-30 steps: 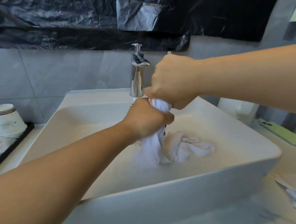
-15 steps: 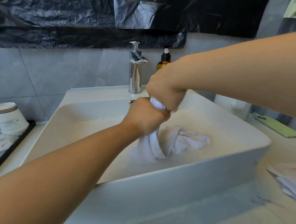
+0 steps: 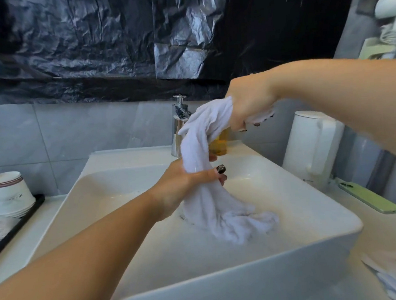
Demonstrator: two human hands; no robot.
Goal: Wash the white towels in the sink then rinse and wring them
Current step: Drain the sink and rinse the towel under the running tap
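**Towel drawn up out of the basin, both hands on it**

Since a second ago the two hands, which were stacked close together over the water, have come apart: the right hand (image 3: 248,109) has risen toward the upper right of the frame, dragging the white towel (image 3: 199,149) up with it, while the left hand (image 3: 182,181) has stayed low at the centre.

From the head view, the only one there is, the right hand is closed around the towel's top end, just in front of the tap (image 3: 180,125). The left hand is wrapped round the towel's middle, thumb across the front, fingers curled behind. Between them the cloth runs as a loose, thick rope; below the left hand its tail spreads in a heap on the floor of the sink (image 3: 316,242), lower centre-right. I cannot tell whether that heap is one towel or more.

To my eye this is the wringing, or the pull just before it. Done well, it wants the stretch between the hands taut first, then the hands turned against each other, working downward in stages so the tail gets squeezed too. Keeping it all over the basin matters: a green phone (image 3: 369,198) lies on the counter (image 3: 385,235) at the right, and paper cups (image 3: 10,193) stand at the far left.
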